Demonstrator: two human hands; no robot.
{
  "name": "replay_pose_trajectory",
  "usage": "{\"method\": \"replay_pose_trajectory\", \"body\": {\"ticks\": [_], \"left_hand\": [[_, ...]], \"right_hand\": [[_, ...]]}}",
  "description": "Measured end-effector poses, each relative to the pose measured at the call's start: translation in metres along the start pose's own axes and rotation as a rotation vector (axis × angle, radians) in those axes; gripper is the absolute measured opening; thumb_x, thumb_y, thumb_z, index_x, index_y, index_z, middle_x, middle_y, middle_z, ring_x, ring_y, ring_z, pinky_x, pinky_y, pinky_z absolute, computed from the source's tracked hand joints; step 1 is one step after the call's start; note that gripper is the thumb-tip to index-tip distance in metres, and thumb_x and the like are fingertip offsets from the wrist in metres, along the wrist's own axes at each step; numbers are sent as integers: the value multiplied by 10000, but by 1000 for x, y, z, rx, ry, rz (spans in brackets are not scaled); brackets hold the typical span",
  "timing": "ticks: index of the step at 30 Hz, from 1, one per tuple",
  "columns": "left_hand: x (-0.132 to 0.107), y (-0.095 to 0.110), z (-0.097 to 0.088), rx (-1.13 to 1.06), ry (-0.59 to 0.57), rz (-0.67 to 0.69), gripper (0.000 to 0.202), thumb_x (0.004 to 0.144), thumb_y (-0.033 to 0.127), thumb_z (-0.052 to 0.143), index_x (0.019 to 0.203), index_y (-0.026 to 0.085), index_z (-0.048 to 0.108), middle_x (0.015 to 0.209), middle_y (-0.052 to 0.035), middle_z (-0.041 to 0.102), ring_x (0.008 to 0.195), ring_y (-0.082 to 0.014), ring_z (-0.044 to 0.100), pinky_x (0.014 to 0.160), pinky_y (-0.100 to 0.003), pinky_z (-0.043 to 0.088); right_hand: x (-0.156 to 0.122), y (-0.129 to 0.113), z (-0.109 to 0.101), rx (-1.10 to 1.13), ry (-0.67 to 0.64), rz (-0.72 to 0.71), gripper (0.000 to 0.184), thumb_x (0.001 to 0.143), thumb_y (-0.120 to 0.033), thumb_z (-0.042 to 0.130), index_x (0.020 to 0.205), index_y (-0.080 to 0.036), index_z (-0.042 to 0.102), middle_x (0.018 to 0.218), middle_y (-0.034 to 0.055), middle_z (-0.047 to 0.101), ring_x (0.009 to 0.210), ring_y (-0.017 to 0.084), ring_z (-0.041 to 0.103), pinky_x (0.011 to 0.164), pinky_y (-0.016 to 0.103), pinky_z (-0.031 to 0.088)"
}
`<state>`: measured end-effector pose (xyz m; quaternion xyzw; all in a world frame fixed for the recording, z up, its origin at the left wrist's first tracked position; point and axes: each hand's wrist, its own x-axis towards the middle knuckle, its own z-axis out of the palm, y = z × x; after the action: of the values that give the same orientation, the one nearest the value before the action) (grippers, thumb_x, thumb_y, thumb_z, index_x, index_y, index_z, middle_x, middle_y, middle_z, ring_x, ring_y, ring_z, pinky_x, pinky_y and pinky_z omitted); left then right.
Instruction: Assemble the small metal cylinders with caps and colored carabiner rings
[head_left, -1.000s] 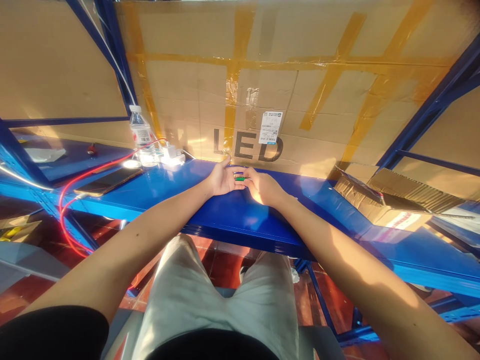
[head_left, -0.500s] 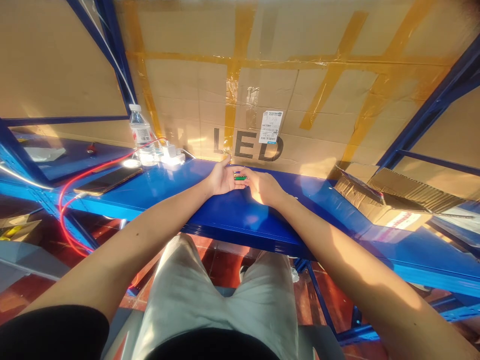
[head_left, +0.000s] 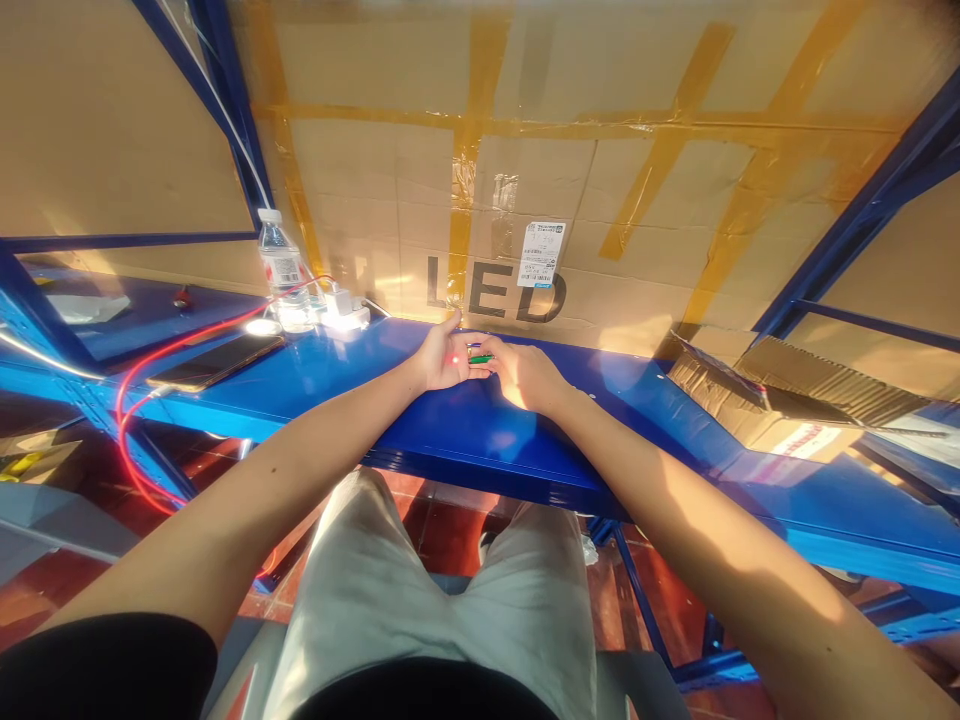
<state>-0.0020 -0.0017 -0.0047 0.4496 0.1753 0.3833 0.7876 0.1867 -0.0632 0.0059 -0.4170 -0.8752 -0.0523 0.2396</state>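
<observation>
The small green pen-like thing [head_left: 481,357] lies between the open left hand [head_left: 442,360] and the right hand [head_left: 525,375], whose fingers pinch it, so it may slip onto the blue shelf [head_left: 360,385].

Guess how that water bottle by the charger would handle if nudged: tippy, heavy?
The water bottle stands upright, tall and narrow, so a push near the cap would probably tip it. It looks like thin clear plastic, likely light and squashy. The red cable runs beside it and could snag it.
</observation>
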Motion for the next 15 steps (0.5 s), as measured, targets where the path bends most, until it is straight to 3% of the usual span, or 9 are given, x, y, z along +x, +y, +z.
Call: {"method": "replay_pose_trajectory", "body": {"ticks": [6,10,15], "left_hand": [[1,0,-2,13,-17,-2,853,995,779,259,1059,69,729,741,-141,705,747,-294,741,741,-407,579],[2,0,-3,20,-38,-3,846,989,789,265,1041,82,726,793,-170,737,766,-294,754,743,-397,581],[0,4,0,128,-25,-16,634,1014,663,468,1055,86,729,895,-189,773,788,-267,766,713,-349,578]], "right_hand": [[0,2,0,-22,-8,21,381,1012,-147,511,1370,-239,605,1348,85,746,1113,294,758,898,443,605],[-1,-1,-4,-17,-5,53,396,1013,-156,510,1393,-242,579,1257,86,779,1071,289,762,876,418,591],[-1,-1,-10,-5,20,156,321,1031,-209,473,1343,-203,546,1118,114,790,954,297,749,794,385,549]]}}
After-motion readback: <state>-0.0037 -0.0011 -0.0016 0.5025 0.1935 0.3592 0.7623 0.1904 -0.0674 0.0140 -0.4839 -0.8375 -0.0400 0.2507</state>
